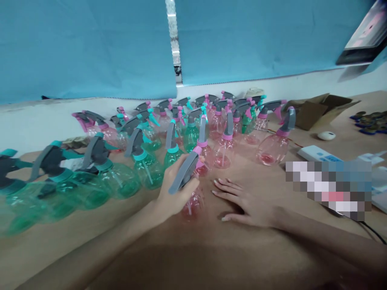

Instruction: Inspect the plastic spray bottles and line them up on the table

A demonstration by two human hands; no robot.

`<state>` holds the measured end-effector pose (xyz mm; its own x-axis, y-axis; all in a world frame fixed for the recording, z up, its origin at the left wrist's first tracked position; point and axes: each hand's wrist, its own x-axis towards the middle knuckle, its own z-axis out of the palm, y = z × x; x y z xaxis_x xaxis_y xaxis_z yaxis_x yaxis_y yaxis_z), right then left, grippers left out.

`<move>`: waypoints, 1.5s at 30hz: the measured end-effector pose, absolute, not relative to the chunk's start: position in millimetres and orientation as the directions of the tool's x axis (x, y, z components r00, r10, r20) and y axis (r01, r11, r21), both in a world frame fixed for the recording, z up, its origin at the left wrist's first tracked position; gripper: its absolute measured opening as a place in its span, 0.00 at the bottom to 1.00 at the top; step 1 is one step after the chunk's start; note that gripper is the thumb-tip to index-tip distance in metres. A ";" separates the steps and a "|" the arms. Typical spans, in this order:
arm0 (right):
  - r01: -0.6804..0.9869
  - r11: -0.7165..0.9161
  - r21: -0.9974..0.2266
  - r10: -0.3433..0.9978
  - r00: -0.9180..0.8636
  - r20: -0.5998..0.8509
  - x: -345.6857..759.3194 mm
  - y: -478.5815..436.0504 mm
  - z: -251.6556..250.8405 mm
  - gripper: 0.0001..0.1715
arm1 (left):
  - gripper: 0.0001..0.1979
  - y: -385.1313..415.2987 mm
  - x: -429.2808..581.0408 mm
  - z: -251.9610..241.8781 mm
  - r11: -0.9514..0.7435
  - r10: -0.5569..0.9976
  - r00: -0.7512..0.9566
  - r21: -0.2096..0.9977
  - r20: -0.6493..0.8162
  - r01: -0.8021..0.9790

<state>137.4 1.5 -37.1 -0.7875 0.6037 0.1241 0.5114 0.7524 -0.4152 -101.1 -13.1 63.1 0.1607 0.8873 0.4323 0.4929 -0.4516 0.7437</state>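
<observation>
My left hand (pixel 173 193) is wrapped round the neck of a pink spray bottle (pixel 192 206) with a grey and pink trigger head. The bottle stands close in front of me, its lower part showing below my fingers. To its right, my right hand (pixel 242 201) lies on the table with its fingers spread and nothing in it. Just beyond my hands stand another pink spray bottle (pixel 223 155) and a green spray bottle (pixel 148 171). A separate pink spray bottle (pixel 272 148) leans a little farther right.
Several green bottles (pixel 119 179) line the left of the table (pixel 248 257), with more pink and green ones behind. An open cardboard box (pixel 311 112), a white computer mouse (pixel 326 135) and a white power strip (pixel 320 155) lie at right. A blue-covered wall (pixel 105 48) rises behind.
</observation>
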 end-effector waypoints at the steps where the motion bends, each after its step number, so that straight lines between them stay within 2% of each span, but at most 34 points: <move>1: 0.510 0.754 -0.414 0.603 -0.788 0.126 137.7 1.7 -36.8 0.41 | 0.07 -13.0 -101.1 62.8 -0.453 0.886 0.160 0.743 0.435 0.492; 7: 0.504 0.765 -0.402 0.591 -0.797 0.125 136.3 1.3 -34.4 0.41 | 0.12 -13.3 -102.4 63.0 -0.476 0.876 0.170 0.746 0.452 0.466; 14: 0.499 0.770 -0.398 0.592 -0.791 0.155 135.9 1.4 -35.2 0.41 | 0.02 -13.1 -102.2 64.2 -0.476 0.879 0.191 0.774 0.438 0.417; 20: 0.507 0.766 -0.395 0.600 -0.785 0.157 134.8 1.2 -34.3 0.40 | 0.07 -12.0 -102.7 61.1 -0.487 0.871 0.179 0.760 0.457 0.430; 25: 0.502 0.766 -0.400 0.599 -0.785 0.162 135.7 1.6 -35.7 0.40 | 0.03 -16.4 -103.6 61.2 -0.472 0.876 0.150 0.753 0.458 0.458; 31: 0.491 0.775 -0.397 0.587 -0.791 0.169 135.5 2.5 -37.9 0.40 | 0.06 -19.4 -105.9 56.0 -0.430 0.896 0.122 0.762 0.427 0.484; 37: 0.488 0.777 -0.398 0.589 -0.787 0.183 134.8 2.4 -38.0 0.40 | 0.05 -19.8 -104.8 56.8 -0.441 0.889 0.118 0.762 0.442 0.475; 42: 0.490 0.772 -0.405 0.593 -0.784 0.184 134.1 2.0 -36.8 0.40 | 0.11 -19.9 -105.0 57.8 -0.458 0.882 0.124 0.762 0.456 0.457; 45: 0.496 0.767 -0.407 0.601 -0.777 0.185 133.5 1.5 -36.5 0.39 | 0.11 -20.3 -106.1 56.4 -0.445 0.888 0.115 0.771 0.445 0.455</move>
<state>133.5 1.5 -36.5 -0.7771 0.6015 0.1852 0.4965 0.7667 -0.4070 -106.1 -20.3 56.4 0.1152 0.8882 0.4449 0.4547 -0.4453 0.7713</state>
